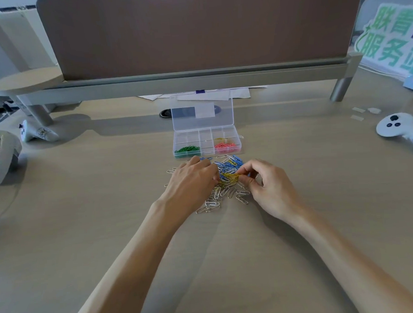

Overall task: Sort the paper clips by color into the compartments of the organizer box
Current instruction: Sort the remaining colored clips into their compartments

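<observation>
A clear organizer box (205, 132) stands open on the desk, its lid upright. Green clips (187, 149) fill its front left compartment, pink clips (225, 145) the front right, and a few yellow clips (220, 139) lie behind the pink ones. In front of the box lies a loose pile of blue clips (229, 164), silver clips (212, 204) and yellow clips (230, 177). My left hand (192, 180) rests palm down on the pile's left side, its fingertips at the yellow clips. My right hand (266, 184) pinches a bunch of yellow clips at the pile's middle.
A white controller (398, 126) lies at the right, another controller (37, 134) at the left beside a headset (2, 160). A desk divider on metal legs (197, 78) spans the back, with papers (212, 94) under it. A green sign (389, 42) stands at the far right.
</observation>
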{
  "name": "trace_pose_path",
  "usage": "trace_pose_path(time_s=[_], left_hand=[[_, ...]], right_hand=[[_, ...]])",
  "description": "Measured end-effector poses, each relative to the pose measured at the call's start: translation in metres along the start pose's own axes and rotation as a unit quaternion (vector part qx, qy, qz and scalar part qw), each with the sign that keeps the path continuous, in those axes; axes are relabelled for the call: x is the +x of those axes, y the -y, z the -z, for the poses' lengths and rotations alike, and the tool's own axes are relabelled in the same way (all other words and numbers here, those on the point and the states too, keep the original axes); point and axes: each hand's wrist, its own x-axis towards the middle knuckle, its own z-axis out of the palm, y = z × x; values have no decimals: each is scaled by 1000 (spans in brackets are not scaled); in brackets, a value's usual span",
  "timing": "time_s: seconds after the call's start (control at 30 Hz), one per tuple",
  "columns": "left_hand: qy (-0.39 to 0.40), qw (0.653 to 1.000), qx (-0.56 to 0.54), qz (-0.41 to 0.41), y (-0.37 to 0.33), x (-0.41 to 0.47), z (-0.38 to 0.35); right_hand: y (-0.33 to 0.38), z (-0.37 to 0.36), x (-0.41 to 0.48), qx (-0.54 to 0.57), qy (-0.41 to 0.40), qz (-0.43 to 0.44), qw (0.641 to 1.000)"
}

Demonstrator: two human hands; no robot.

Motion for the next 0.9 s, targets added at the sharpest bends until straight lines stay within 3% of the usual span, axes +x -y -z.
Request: trace_pose_path(time_s=[0.2, 0.33, 0.53, 0.7, 0.9], left_hand=[[23, 999, 16, -46, 2, 3, 8], [74, 997, 7, -33, 1, 12, 16], [74, 996, 16, -45, -1, 18, 19], [46, 996, -73, -15, 2, 12, 14], [70, 986, -152, 7, -7, 12, 12]], right_hand=[[-2, -1, 0, -3, -1, 0, 1000], [-4, -1, 1, -6, 0, -1, 1000], [-6, 0, 1, -6, -4, -10, 1000], [-7, 1, 2, -7, -1, -9, 1000], [-6, -2, 3, -15, 4, 6, 1000]])
